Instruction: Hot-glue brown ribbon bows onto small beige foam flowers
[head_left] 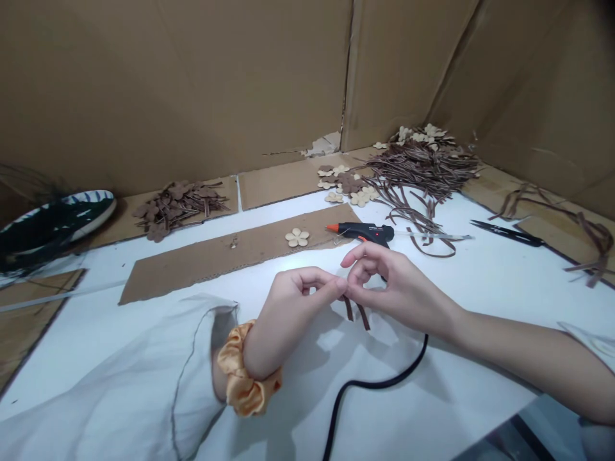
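Note:
My left hand (300, 304) and my right hand (384, 282) meet over the white table, fingertips pinched together. Between them is a brown strip (363, 317), its two tails hanging below the fingers; the part inside the pinch is hidden. Just beyond my right hand a black glue gun (365, 232) with an orange nozzle lies on its side, a clear glue stick out of its back. A cream fabric flower (297, 237) rests on a long cardboard strip (192, 262), left of the nozzle.
Brown strips (423, 168) are heaped at the back right beside cream and brown flowers (348, 184). More brown flowers (177, 203) lie at the back left, near a dark-filled bowl (91, 218). Black snips (509, 233) lie right. A black cord (365, 385) crosses the front. Cardboard walls (182, 83) stand behind.

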Motion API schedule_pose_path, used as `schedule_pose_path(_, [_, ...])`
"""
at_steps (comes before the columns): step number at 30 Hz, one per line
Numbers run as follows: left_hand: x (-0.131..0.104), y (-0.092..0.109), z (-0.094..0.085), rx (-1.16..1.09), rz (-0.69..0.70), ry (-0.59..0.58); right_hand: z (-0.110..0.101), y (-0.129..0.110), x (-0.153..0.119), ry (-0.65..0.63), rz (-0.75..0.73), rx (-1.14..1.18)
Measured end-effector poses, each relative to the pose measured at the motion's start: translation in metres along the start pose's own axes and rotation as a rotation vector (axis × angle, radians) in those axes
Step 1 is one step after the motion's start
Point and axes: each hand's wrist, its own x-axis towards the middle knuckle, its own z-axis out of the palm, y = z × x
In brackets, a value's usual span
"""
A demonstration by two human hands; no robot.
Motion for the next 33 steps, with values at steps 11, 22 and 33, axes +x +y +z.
schedule_pose_path(11, [0.007,0.005,-0.004,-0.095,0.023,0.065,-0.003,0.002,0.008,-0.281,0.229,0.214])
schedule_pose_path(22, [0.014,0.001,-0.008,-0.141,0.045,0.174,-0.001,0.015,0.007,-0.335,0.195,0.253])
schedule_pose_path(33, [0.015,-0.001,-0.011,-0.087,0.106,0.235,-0.002,0.013,0.005,-0.336,0.232,0.237])
